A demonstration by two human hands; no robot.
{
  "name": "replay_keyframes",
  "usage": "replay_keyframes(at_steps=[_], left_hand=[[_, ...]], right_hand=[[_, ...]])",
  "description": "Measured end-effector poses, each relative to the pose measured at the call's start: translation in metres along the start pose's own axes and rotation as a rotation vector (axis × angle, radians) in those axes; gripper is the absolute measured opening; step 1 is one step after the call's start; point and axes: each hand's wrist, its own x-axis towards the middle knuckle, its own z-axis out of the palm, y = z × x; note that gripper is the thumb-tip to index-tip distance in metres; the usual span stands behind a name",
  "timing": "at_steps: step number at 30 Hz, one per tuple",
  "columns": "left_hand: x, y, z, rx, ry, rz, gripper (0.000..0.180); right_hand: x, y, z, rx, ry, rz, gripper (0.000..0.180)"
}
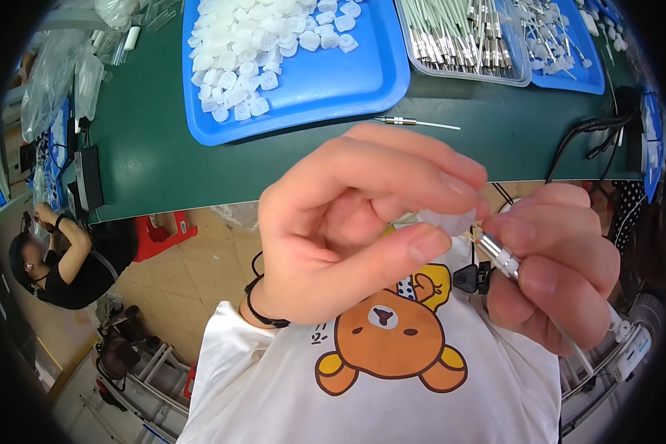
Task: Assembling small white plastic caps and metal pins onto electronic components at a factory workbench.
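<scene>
left hand [325, 196]: mid-frame, thumb [377, 259] and fingers [399, 166] bent into pinch | right hand [562, 259]: right of centre, fingers curled, gripping | hands: close together, raised

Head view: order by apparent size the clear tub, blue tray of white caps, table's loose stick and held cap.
Largest: blue tray
Next: clear tub
Unsure: loose stick and held cap; the cap is nearer, partly covered.

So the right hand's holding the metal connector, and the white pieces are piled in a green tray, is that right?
Not quite: the head view shows the tray is blue; the table is green. The rest holds: the right hand has the metal connector, and the white pieces are piled in the tray.
</scene>
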Motion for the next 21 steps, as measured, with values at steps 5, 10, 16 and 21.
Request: replay_keyframes(at_steps=[5,10,16,21], left_hand=[[0.002,-0.006,-0.002,0.029,-0.022,0.042,0.019],[0.002,-0.006,-0.003,-0.013,-0.042,0.058,0.020],[0.001,-0.008,-0.003,-0.040,-0.039,0.042,0.022],[0.001,-0.007,-0.004,-0.038,-0.040,0.044,0.023]], right_hand=[[-0.008,0.001,0.019,0.010,0.204,0.037,0.024],[-0.006,-0.001,0.017,-0.063,0.199,0.018,0.023],[-0.007,-0.001,0.018,-0.083,0.202,0.023,0.024],[-0.004,-0.003,0.015,-0.074,0.162,0.060,0.024]])
